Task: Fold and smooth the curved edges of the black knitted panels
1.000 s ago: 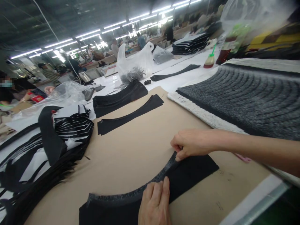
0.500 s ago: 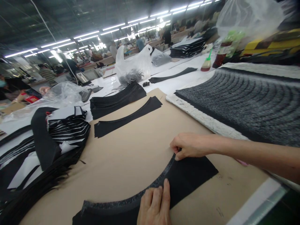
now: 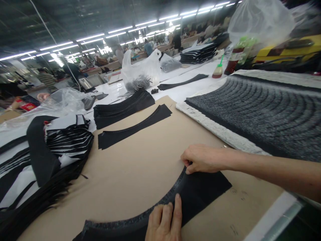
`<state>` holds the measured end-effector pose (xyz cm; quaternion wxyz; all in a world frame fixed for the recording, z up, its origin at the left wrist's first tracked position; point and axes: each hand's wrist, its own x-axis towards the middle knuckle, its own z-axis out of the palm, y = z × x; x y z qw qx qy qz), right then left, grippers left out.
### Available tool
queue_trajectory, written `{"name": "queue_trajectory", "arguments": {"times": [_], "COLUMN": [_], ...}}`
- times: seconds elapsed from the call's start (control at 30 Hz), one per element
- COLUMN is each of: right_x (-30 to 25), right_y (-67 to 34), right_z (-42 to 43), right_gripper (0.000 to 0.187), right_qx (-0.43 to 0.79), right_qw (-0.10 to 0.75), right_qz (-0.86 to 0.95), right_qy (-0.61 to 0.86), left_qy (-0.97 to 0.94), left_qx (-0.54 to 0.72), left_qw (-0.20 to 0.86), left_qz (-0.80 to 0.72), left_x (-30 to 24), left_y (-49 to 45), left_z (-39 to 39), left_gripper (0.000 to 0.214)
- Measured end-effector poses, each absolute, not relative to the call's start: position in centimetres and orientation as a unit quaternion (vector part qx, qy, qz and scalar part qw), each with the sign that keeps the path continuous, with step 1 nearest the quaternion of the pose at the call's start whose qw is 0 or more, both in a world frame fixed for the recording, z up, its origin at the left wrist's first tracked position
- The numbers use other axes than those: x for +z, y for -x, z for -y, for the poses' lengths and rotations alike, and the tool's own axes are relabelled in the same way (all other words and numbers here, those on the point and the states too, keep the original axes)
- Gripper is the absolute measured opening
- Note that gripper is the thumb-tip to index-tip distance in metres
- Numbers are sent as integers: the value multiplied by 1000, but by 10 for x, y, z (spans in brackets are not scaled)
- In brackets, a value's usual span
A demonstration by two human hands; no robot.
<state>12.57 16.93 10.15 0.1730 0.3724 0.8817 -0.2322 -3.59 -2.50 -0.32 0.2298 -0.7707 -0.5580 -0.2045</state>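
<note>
Desk [image 3: 184, 92], brown card [image 3: 130, 167]; toward card's near edge, black strip [image 3: 203, 189]: left hand [image 3: 164, 222] half-open, only pressing; right hand [image 3: 200, 158] pinching its curved rim [image 3: 175, 189]. Uneven pulling could pucker it.

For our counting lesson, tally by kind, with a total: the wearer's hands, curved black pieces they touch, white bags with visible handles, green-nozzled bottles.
Left hand and right hand: 2
Curved black piece: 1
White handled bag: 1
Green-nozzled bottle: 1
Total: 5
</note>
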Motion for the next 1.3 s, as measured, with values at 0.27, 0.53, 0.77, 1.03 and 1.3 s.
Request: {"name": "queue_trajectory", "arguments": {"times": [0.27,0.53,0.77,1.03,1.3], "right_x": [108,110,110,107,107], "right_y": [-125,-126,-124,-125,-123], "right_z": [-167,-164,-162,-165,-165], "right_gripper": [14,12,10,10,9], "right_qx": [-230,-235,-225,-235,-249], "right_qw": [176,172,178,168,174], "right_qz": [-883,-883,-879,-880,-868], "right_qy": [-369,-369,-380,-378,-393], "left_qy": [773,770,771,771,765], "left_qx": [-203,-205,-200,-203,-200], "left_qw": [227,229,227,228,247], "left_qz": [556,559,560,559,560], "left_x": [-3,-2,-2,0,-1], "left_y": [36,35,35,34,34], "left_z": [26,25,25,24,24], "left_gripper": [41,42,40,43,42]}}
